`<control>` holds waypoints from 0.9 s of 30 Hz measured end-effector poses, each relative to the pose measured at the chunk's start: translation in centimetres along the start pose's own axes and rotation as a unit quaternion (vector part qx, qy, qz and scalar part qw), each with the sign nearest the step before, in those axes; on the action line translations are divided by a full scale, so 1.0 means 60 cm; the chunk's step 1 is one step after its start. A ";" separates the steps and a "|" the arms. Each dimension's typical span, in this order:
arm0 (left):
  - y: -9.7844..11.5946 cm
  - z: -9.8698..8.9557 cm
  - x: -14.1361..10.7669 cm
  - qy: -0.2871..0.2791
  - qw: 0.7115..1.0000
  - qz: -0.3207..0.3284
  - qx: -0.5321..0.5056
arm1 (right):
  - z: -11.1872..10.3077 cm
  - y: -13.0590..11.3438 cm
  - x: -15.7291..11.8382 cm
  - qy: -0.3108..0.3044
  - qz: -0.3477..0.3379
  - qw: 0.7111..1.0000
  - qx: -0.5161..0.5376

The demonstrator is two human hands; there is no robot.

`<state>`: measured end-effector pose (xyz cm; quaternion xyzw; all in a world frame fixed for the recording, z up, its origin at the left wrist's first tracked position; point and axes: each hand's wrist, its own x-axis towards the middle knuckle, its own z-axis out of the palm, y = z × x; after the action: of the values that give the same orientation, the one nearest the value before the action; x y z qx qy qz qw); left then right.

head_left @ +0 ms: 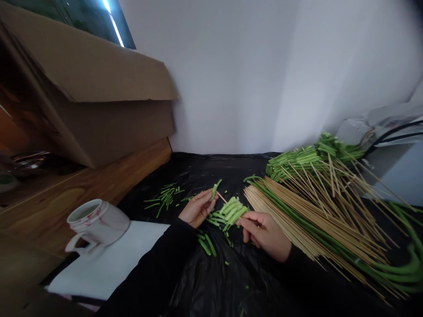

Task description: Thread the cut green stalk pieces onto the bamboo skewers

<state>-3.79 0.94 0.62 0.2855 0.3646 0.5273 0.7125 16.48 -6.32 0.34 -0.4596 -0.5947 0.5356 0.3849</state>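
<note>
My left hand (199, 207) pinches a short cut piece of green garlic scape (214, 190) between thumb and fingers. Just to its right, my right hand (264, 231) is closed at the near end of a skewer of garlic scape pieces (234, 211), threaded side by side. The bare tip of the bamboo skewer (222, 197) points up and left towards my left hand. Loose cut pieces (206, 245) lie below my hands, partly covered by them. A scattered group of thinner pieces (167, 196) lies farther left.
Bundled bamboo skewers (297, 220) and long garlic scapes (313, 237) lie at right, with a pile of filled skewers (294, 160) behind. A white mug (102, 222) stands at left on a white sheet (132, 246). A cardboard box (109, 127) sits beyond. Black plastic (214, 167) covers the table.
</note>
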 end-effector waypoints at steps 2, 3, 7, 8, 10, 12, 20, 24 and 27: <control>-0.001 -0.001 0.001 0.001 1.000 0.000 -0.002 | 0.001 0.000 0.001 -0.002 0.003 1.000 0.002; -0.002 -0.003 0.001 0.001 1.000 0.000 -0.003 | 0.001 0.000 0.001 -0.003 0.003 1.000 0.002; -0.004 -0.006 0.004 0.003 1.000 0.001 -0.006 | 0.002 0.003 0.002 -0.001 0.005 1.000 -0.001; -0.004 -0.007 0.004 0.004 1.000 0.001 -0.006 | 0.002 0.003 0.002 -0.002 0.004 1.000 -0.002; -0.003 -0.006 0.004 0.004 1.000 0.002 -0.005 | 0.002 0.005 0.002 -0.005 0.003 1.000 -0.002; -0.003 -0.005 0.003 0.005 1.000 0.005 -0.005 | 0.003 0.005 0.002 -0.006 0.005 1.000 -0.001; -0.001 -0.002 0.000 0.000 1.000 0.011 -0.012 | 0.003 0.003 0.001 -0.006 0.004 1.000 -0.007; -0.001 -0.001 -0.001 -0.002 1.000 0.010 -0.015 | 0.002 0.006 0.002 -0.006 0.005 1.000 -0.008; 0.000 0.002 -0.004 0.005 1.000 0.011 -0.011 | 0.002 0.008 0.002 -0.012 0.005 1.000 -0.006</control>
<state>-3.75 0.74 0.74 0.2789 0.3586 0.5408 0.7079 16.39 -6.25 -0.13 -0.4589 -0.5997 0.5395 0.3724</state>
